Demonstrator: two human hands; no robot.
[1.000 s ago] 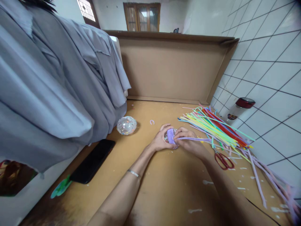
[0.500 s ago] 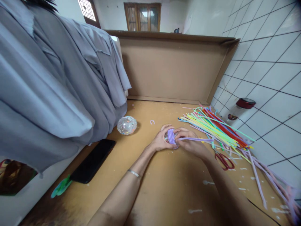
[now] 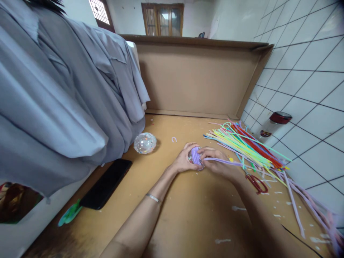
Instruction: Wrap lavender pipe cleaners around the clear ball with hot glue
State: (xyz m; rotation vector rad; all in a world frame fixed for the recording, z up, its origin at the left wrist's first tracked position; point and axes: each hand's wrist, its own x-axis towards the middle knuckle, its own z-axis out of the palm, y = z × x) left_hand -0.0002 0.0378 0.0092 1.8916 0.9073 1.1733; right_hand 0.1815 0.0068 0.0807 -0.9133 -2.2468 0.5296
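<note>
Over the middle of the table, my left hand is closed around a clear ball partly covered by side-by-side rows of purple pipe cleaner. My right hand pinches the purple pipe cleaner against the ball's right side; its free length stretches right past my fingers. The fingertips hide part of the ball. A second clear ball with coloured specks rests to the left, apart from both hands. Between them lies a small curved purple piece.
Many coloured pipe cleaners are heaped at right, beside red-handled scissors. A jar with a red lid stands by the tiled wall. A black phone lies left, near grey cloth. A cardboard box wall closes the back.
The free length of purple pipe cleaner has dipped slightly, and my right hand has shifted a little. My left hand keeps its grip on the ball in the same place.
</note>
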